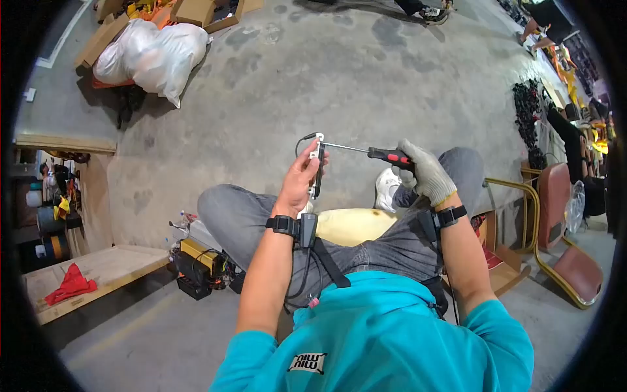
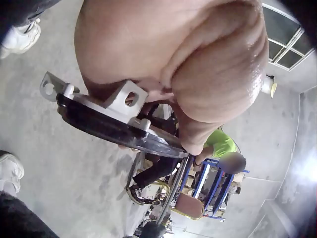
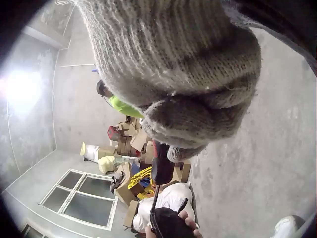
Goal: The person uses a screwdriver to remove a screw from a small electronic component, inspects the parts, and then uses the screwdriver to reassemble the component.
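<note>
Far left of the panel, a red cloth (image 1: 70, 284) lies on a low wooden platform (image 1: 111, 264). Up and to the left of the panel, white sacks (image 1: 153, 55) sit on the concrete floor (image 1: 313, 72).

The bare left hand (image 1: 299, 181) holds the panel (image 1: 317, 171) upright above the person's crossed legs. It is a slim black plate with a pale backing. The fingers are curled close round its long edges, with the thumb lying along its upper part. The left wrist view shows the heel of the left hand (image 2: 198, 64) pressed on the panel (image 2: 114, 124), where pale metal mounting tabs with holes stick out past the black rim. A thin dark wire (image 1: 302, 139) loops out of the panel's top end.

Just right of the panel, the screwdriver (image 1: 375, 153) lies nearly level, and its bare shaft meets the panel's top corner. Further right, the gloved right hand (image 1: 423, 171) grips its red and black handle, with the fingers wrapped fully round it. In the right wrist view the knit glove (image 3: 183, 69) closes over the handle (image 3: 162, 163), and the shaft runs down to the panel (image 3: 168, 223).

Well right of the panel, a chair (image 1: 568, 261) with red pads stands on the floor.
</note>
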`<move>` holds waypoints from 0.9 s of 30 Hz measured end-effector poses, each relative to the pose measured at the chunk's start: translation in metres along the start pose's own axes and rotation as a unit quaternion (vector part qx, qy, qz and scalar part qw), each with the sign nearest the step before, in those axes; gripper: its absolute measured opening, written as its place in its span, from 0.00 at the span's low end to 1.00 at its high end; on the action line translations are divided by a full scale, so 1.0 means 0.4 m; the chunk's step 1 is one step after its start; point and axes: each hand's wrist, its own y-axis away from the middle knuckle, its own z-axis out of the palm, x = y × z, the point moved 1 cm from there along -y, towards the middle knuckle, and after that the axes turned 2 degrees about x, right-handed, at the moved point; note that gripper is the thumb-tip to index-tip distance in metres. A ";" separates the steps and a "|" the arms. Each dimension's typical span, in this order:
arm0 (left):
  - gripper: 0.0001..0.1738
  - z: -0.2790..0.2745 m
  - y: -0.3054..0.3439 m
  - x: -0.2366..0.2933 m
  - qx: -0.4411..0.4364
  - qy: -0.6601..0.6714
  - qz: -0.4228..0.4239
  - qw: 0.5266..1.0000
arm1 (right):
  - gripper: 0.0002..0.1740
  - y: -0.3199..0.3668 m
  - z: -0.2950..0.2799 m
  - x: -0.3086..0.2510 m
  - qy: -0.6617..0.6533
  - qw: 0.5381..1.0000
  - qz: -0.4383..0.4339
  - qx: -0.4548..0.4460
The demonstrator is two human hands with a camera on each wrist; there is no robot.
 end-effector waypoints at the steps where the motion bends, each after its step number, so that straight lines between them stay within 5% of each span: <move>1: 0.30 0.002 0.003 -0.002 0.006 0.004 -0.003 1.000 | 0.24 -0.001 -0.001 0.005 -0.002 1.000 -0.004 0.005; 9: 0.29 -0.006 -0.032 0.029 0.006 -0.014 0.027 1.000 | 0.19 -0.024 0.017 -0.017 -0.039 0.992 -0.094 -0.073; 15: 0.29 0.005 -0.011 0.012 0.019 0.003 -0.003 1.000 | 0.20 0.011 0.050 -0.021 -0.024 0.985 -0.168 0.021; 19: 0.29 0.007 0.001 0.005 0.019 0.013 -0.005 1.000 | 0.21 -0.006 0.004 -0.006 0.099 0.993 -0.059 -0.036; 21: 0.28 0.010 -0.005 -0.001 0.021 0.012 -0.006 1.000 | 0.20 -0.016 -0.009 -0.005 0.113 0.981 -0.155 -0.030; 24: 0.29 0.013 -0.004 -0.002 0.030 -0.004 -0.005 1.000 | 0.19 -0.021 0.012 0.012 0.001 0.976 -0.219 0.023; 27: 0.29 0.020 0.002 0.004 0.021 -0.007 -0.012 1.000 | 0.18 0.014 0.051 -0.014 0.008 0.983 -0.173 0.058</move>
